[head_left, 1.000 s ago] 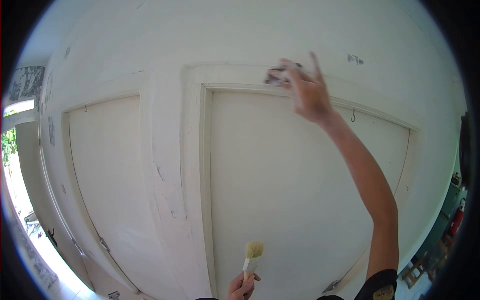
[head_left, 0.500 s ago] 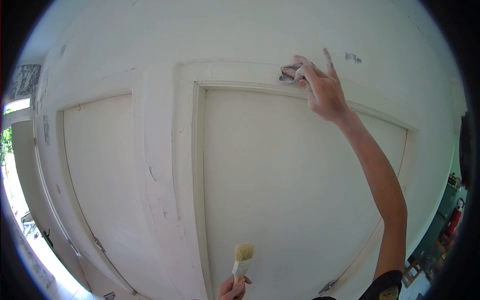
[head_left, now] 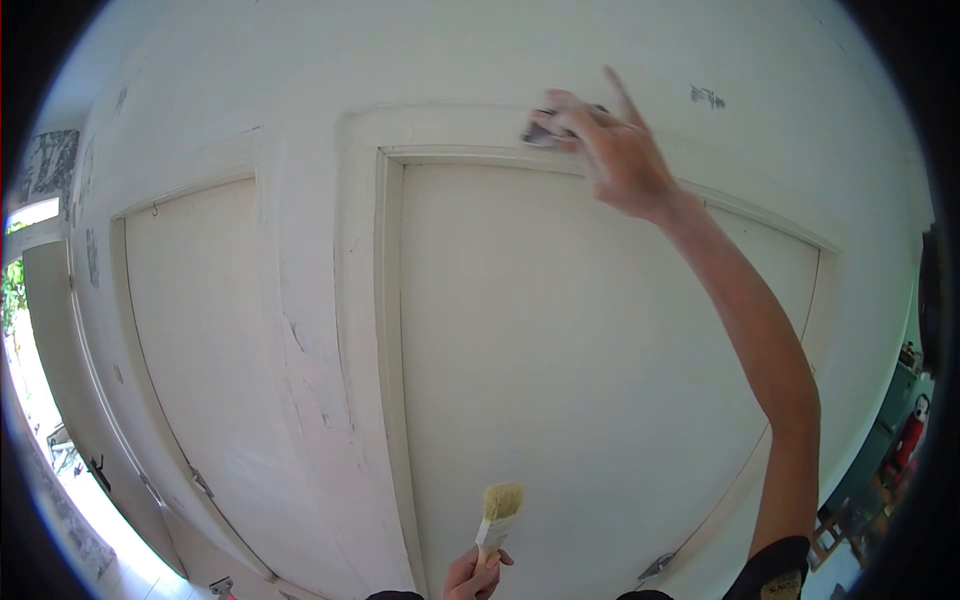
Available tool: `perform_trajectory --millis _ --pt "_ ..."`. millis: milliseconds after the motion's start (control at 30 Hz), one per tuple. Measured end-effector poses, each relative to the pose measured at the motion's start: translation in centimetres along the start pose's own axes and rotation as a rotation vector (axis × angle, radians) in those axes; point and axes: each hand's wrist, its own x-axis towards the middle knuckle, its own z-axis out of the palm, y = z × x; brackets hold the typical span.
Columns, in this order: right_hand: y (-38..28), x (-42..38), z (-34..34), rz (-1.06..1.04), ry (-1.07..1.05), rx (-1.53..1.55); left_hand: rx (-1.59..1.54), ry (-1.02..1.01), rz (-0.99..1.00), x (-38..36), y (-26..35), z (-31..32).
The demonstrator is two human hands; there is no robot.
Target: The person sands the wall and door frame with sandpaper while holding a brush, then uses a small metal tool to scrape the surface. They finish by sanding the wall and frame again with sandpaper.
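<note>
My right hand (head_left: 620, 155) is raised to the top of the door frame (head_left: 460, 155), its fingers pinching a folded dark-grey piece of sandpaper (head_left: 541, 130) against the white trim. The index or another finger sticks up away from the sheet, and whitish dust coats the fingers. The hand is slightly blurred. Low in the view, my left hand (head_left: 473, 577) grips a paintbrush (head_left: 497, 522) by its handle, pale bristles pointing up. The brush is in front of the white door (head_left: 590, 350) and seems apart from it.
A second white door (head_left: 200, 330) is to the left, past a wall strip with cracked paint (head_left: 293, 330). Grey bare patches (head_left: 707, 97) mark the wall. An open door (head_left: 85, 390) at far left lets in daylight. A metal door handle (head_left: 655, 568) shows low right; furniture stands beyond.
My right hand has slid left along the top trim with the sandpaper. The left hand and paintbrush have shifted slightly right in view, and the camera view has moved a little.
</note>
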Motion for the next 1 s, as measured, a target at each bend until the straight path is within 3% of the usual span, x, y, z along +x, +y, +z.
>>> perform_trajectory --millis 100,233,300,367,500,600,767,900,1000 --pt "-2.3 3.8 2.0 -0.038 -0.005 0.105 0.093 -0.004 0.04 0.7 -1.7 -0.2" --pt "0.5 2.1 0.4 -0.072 0.017 0.052 0.054 -0.05 0.003 0.1 -1.5 -1.2" --pt "2.0 -0.6 -2.3 0.038 -0.107 -0.035 0.046 0.002 0.031 -0.3 -1.3 -1.8" --pt "3.4 -2.8 -3.6 0.011 -0.099 -0.058 0.028 -0.004 0.047 -0.2 -1.2 -2.4" --pt "1.9 -1.4 -1.5 0.0 -0.025 -0.014 -0.031 0.045 0.012 0.1 -1.6 -1.5" --pt "0.8 0.5 -1.1 0.018 -0.093 0.076 0.0 0.028 0.002 0.8 -2.7 0.3" --pt "5.7 -5.5 -5.2 0.058 -0.098 -0.028 0.096 -0.023 0.061 1.2 -3.1 0.8" --pt "3.8 -3.8 -3.6 0.029 -0.053 0.005 0.034 0.041 0.008 1.4 -2.2 2.1" --pt "0.8 -0.1 -1.8 -0.003 -0.088 0.1 0.136 -0.042 0.07 2.5 -3.4 2.7"
